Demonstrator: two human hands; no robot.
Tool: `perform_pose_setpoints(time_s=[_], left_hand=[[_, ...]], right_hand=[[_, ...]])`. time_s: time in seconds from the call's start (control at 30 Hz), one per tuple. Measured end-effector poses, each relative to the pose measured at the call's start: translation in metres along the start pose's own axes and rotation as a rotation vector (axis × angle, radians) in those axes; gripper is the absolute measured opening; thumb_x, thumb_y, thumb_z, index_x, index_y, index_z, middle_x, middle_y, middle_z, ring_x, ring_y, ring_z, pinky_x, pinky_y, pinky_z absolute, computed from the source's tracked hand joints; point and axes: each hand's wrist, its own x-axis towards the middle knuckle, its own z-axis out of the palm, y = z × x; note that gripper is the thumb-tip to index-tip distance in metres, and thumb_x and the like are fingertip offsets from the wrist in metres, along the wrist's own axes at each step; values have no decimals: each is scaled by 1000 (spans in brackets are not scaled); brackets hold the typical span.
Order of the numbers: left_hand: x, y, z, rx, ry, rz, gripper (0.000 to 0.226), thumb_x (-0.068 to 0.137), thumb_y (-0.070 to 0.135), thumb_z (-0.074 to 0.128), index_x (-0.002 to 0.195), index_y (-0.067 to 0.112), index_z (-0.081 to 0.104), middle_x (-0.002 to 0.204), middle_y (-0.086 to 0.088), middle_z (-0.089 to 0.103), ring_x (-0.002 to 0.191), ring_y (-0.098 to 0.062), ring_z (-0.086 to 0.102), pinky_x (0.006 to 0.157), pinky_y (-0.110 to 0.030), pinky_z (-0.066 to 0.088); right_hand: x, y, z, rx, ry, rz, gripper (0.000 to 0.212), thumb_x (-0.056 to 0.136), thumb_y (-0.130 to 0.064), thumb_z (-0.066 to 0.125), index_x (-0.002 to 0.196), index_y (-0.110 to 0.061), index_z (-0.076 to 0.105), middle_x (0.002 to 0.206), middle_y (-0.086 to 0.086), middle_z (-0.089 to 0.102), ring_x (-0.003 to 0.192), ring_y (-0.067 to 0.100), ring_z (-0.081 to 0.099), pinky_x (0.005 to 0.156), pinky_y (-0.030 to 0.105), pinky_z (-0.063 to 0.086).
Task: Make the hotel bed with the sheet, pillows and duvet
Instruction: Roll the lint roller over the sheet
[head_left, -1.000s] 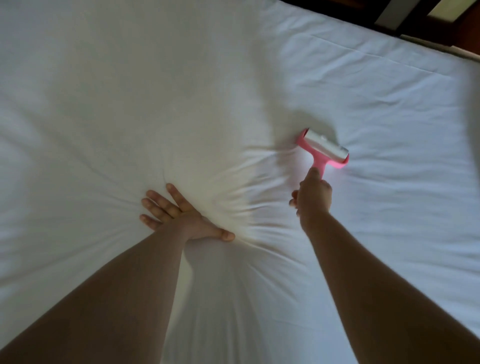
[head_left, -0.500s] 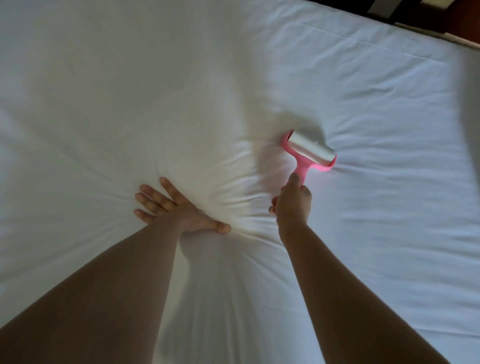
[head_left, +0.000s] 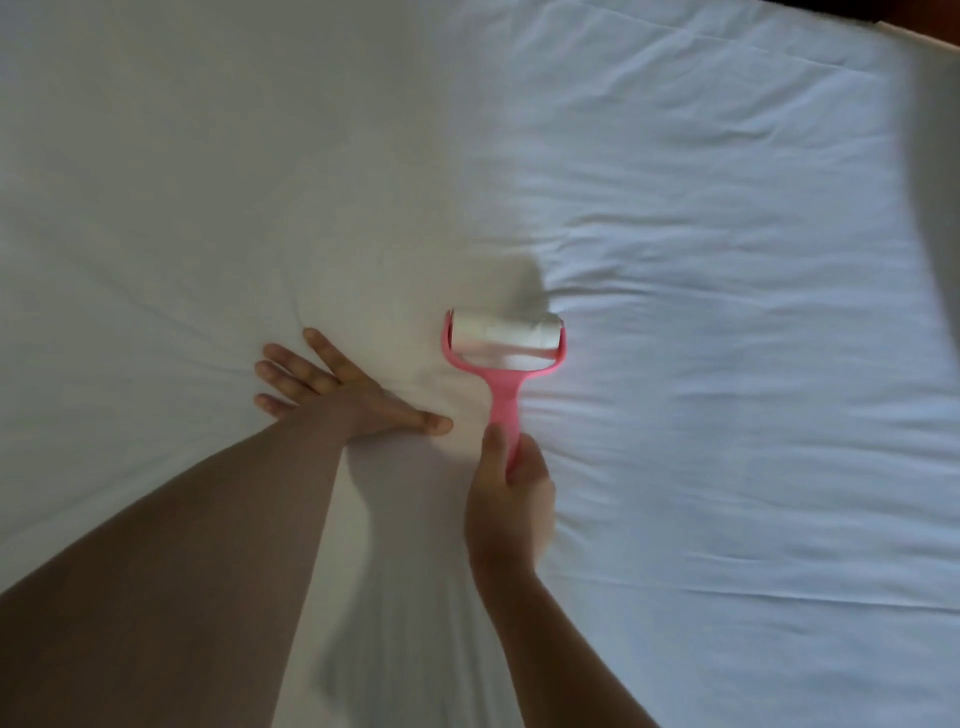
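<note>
left hand (head_left: 332, 387) flat, fingers spread on sheet (head_left: 701, 312) | right hand (head_left: 511, 493) grips pink lint roller (head_left: 504, 358) handle, roll on sheet

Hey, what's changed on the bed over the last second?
The right hand drew the pink lint roller leftward across the white sheet, bringing it close beside the left hand. Unchanged: the right hand holds the roller's handle, and the left hand presses flat on the sheet, fingers spread.
</note>
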Motion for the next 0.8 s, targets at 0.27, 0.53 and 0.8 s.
perform_pose_setpoints(time_s=[0.27,0.53,0.8], left_hand=[[-2,-3,-3,16,-4,9,182,16,81,77,135,12,-44,140,-26,-46,133,-41,-40,108,-61,-17],[-1,-7,2,37,39,23,179,22,76,81,136,15,-43,142,-22,-46,135,-37,-38,110,-58,-16],[-11,-25,24,32,286,186,174,25,88,69,141,13,-36,144,-28,-40,135,-42,-36,107,-59,-19]], right_hand=[[31,-6,16,-15,-157,31,78,72,-73,14,107,-20,59,97,7,68,94,32,62,87,47,50],[32,-7,18,45,-191,17,74,69,-72,16,100,-19,57,95,13,68,89,38,64,87,50,51],[4,19,7,66,-284,-29,66,75,-55,25,108,-9,58,87,9,54,96,40,64,91,52,51]])
